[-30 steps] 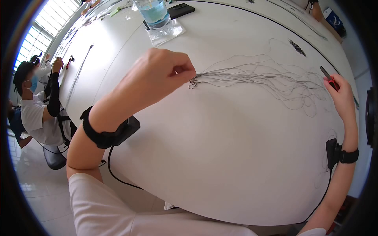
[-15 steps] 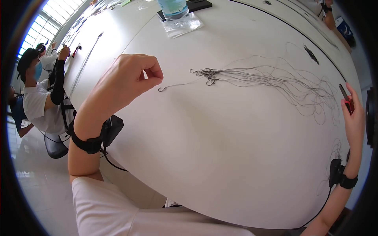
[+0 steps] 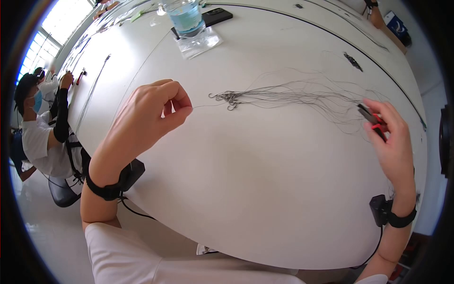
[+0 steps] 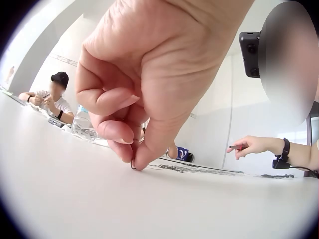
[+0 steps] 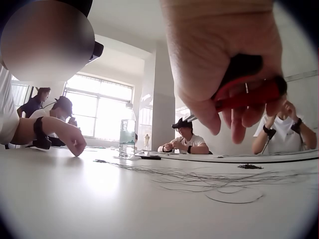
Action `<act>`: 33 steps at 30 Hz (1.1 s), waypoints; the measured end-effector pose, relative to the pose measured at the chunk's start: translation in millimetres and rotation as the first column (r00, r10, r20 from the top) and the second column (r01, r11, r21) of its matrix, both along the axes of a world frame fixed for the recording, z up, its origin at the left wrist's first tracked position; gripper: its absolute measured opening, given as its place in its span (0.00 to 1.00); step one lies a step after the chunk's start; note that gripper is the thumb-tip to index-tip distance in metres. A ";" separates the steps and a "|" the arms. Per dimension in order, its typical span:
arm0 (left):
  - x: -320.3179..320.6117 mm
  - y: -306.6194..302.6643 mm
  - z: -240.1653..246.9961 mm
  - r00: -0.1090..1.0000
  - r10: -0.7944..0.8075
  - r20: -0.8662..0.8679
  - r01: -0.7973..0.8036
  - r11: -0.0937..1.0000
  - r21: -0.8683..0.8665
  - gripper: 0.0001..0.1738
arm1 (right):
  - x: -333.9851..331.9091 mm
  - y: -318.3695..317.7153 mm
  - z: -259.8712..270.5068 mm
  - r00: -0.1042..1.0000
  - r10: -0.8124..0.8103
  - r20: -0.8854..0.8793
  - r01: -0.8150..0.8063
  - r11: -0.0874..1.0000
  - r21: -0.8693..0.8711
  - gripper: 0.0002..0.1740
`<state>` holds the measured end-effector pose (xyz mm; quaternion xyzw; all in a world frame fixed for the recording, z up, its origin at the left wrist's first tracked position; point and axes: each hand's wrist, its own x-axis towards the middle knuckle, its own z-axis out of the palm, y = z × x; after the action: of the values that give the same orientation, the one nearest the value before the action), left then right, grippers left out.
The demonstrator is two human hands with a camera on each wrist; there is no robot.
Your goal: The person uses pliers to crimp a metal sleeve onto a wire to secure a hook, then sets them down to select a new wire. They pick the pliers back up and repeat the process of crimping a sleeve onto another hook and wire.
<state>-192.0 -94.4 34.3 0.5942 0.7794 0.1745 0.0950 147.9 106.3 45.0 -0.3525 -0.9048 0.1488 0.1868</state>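
Observation:
A bundle of fish hooks (image 3: pixel 230 97) tied to thin dark lines (image 3: pixel 307 96) lies spread on the white table (image 3: pixel 265 180). My left hand (image 3: pixel 187 110) pinches a single hook (image 4: pixel 133 165) between thumb and forefinger, just left of the bundle, with its line stretched back to the bundle. The fingertips press the hook down on the table top in the left wrist view. My right hand (image 3: pixel 378 120) grips a small red and black cutting tool (image 3: pixel 371 118), also seen as the tool (image 5: pixel 244 92) under the curled fingers, at the right end of the lines.
A water bottle (image 3: pixel 185 16), a dark phone (image 3: pixel 215 15) and a clear plastic bag (image 3: pixel 198 40) sit at the far side. A small dark pile (image 3: pixel 353 61) lies far right. A seated person (image 3: pixel 42 128) works at the left. The table's near edge curves below my arms.
My left hand drew one hook leftward out of the bundle and now pinches it on the table. My right hand came in from the right edge to the lines with the tool.

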 end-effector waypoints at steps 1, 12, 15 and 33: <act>12.4 4.6 12.0 0.993 -0.023 0.118 0.023 1.000 0.005 0.04 | -10.0 -10.9 4.6 0.996 0.056 -0.069 -0.062 0.993 -0.100 0.19; 78.2 63.3 0.0 0.456 -0.111 0.883 0.241 0.971 -0.003 0.13 | -55.0 -47.8 -7.5 0.871 0.094 -0.482 -0.395 0.717 -0.574 0.16; 88.1 67.8 -5.8 0.364 -0.066 0.929 0.269 0.963 -0.036 0.18 | -41.2 -41.2 -10.4 0.939 0.032 -0.341 -0.280 0.644 -0.711 0.11; 136.5 89.4 -35.2 -0.002 0.098 0.995 0.431 0.898 -0.088 0.12 | 17.6 -38.3 -16.8 0.945 -0.006 -0.326 -0.236 0.678 -0.696 0.09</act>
<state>-55.5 -4.9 -0.9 0.3600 0.4247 0.3737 0.7419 165.5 68.1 28.2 -0.3121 -0.7520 0.5587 0.1577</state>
